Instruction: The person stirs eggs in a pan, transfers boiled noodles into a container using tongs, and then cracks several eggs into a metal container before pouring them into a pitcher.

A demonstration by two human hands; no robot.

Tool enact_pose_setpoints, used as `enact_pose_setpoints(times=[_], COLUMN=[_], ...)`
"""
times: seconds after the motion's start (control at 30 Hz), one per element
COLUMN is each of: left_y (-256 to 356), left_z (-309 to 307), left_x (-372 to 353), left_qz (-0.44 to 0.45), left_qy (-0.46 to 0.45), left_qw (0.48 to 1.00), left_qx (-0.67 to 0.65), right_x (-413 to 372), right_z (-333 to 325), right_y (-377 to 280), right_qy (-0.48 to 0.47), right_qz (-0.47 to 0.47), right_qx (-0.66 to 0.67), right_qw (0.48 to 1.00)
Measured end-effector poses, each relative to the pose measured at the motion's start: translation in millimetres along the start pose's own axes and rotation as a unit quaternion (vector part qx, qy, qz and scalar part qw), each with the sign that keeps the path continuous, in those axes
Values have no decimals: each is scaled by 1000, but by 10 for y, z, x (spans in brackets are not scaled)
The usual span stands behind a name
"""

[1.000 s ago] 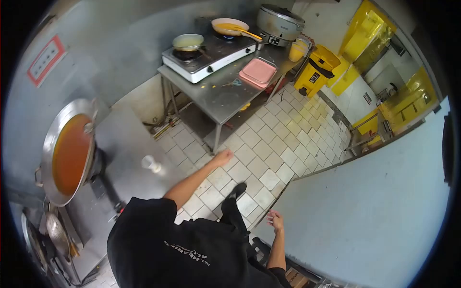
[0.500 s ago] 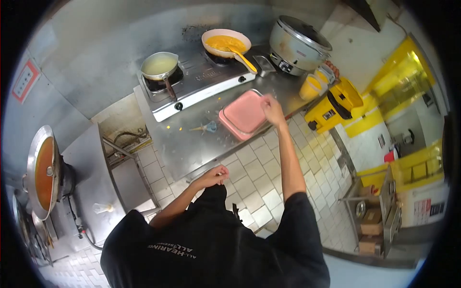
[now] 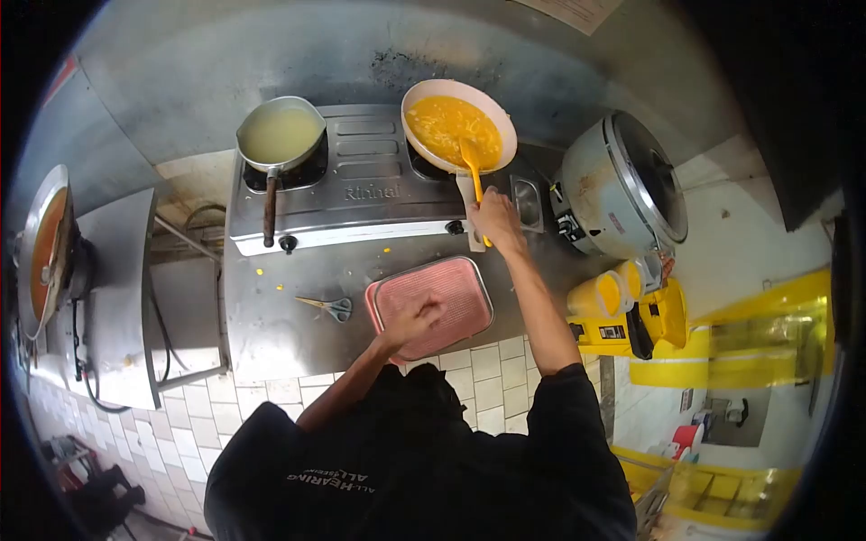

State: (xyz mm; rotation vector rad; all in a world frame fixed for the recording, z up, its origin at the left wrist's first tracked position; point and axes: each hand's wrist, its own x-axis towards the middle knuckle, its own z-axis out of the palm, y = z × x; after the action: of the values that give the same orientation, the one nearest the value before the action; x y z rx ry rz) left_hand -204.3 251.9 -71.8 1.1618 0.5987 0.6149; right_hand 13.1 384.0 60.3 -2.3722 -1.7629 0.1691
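Stainless steel worktable (image 3: 289,316), flat and smeared, with yellow crumbs; its front edge runs along the tiled floor and the bare stretch left of centre is the open room. On its back half sits a boxy steel two-burner gas stove (image 3: 361,194) against the metal wall. To the right is a big round grey rice cooker (image 3: 622,189), lid on, close to the stove's corner. Far left, well apart, is a wide metal wok (image 3: 41,243) of orange sauce. A pink ribbed rectangular tray (image 3: 460,293) sits at the table's front edge, slightly overhanging. A round white frying pan (image 3: 424,90) on the right burner holds lumpy yellow scrambled egg (image 3: 442,122). A steel saucepan (image 3: 311,108) of pale liquid is on the left burner, handle pointing forward. Right hand (image 3: 494,216) is clamped around the handle of the orange spatula (image 3: 471,158), blade in the egg. Left hand (image 3: 415,317) rests on the tray, fingers curled; can't tell if it grips. Small scissors (image 3: 329,307) lie just left of the tray.
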Motion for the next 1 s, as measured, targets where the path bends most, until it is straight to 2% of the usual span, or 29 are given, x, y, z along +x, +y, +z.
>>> enact_pose_setpoints(times=[0.03, 0.1, 0.13, 0.2, 0.23, 0.3, 0.37, 0.4, 0.43, 0.5, 0.53, 0.6, 0.63, 0.67, 0.83, 1.0], left_y=[52, 263, 417, 689, 735, 831, 975, 1038, 1078, 1135, 1092, 951, 982, 1003, 1027, 1040], left_z=[110, 262, 271, 304, 322, 305, 409, 455, 484, 534, 526, 463, 474, 488, 501, 535], left_x=[171, 584, 780, 1064, 1183, 1400, 1504, 1537, 1563, 1635, 1662, 1672, 1671, 1658, 1634, 1632], left_qz=[-4, 48, 49, -34, -36, -69, -65, -66, -63, -68, -64, -45, -43, -49, -58, -51], left_qy=[8, 187, 197, 280, 295, 171, 181, 173, 186, 222, 228, 183, 190, 192, 194, 209], left_qw=[1000, 978, 976, 942, 936, 924, 924, 927, 926, 923, 923, 923, 923, 922, 924, 919], left_qx=[-3, -82, -83, -184, -188, -334, -332, -327, -322, -308, -305, -334, -333, -332, -323, -330], right_x=[29, 183, 256, 437, 609, 999, 1397, 1506, 1625, 1768, 1747, 1571, 1457, 1438, 1581, 1811], right_z=[-9, -107, -235, -550, -754, -1053, -1254, -1328, -1246, -1019, -890, -790, -809, -772, -525, -457], right_y=[63, 186, 293, 481, 527, 584, 524, 395, 308, 155, 76, -28, -102, -152, -227, -160], right_qy=[3, 8, -8, -44, -58, -59, -149, -205, -205, -260, -233, -148, -118, -121, -18, -10], right_qz=[-18, -45, -60, -115, -156, -261, -345, -352, -363, -422, -394, -381, -371, -376, -408, -393], right_qx=[1, 6, -3, -28, -41, -60, -32, -60, -52, -173, -215, -162, -128, -125, -114, -181], right_qw=[1000, 999, 998, 992, 985, 962, 926, 911, 907, 851, 863, 898, 912, 910, 906, 902])
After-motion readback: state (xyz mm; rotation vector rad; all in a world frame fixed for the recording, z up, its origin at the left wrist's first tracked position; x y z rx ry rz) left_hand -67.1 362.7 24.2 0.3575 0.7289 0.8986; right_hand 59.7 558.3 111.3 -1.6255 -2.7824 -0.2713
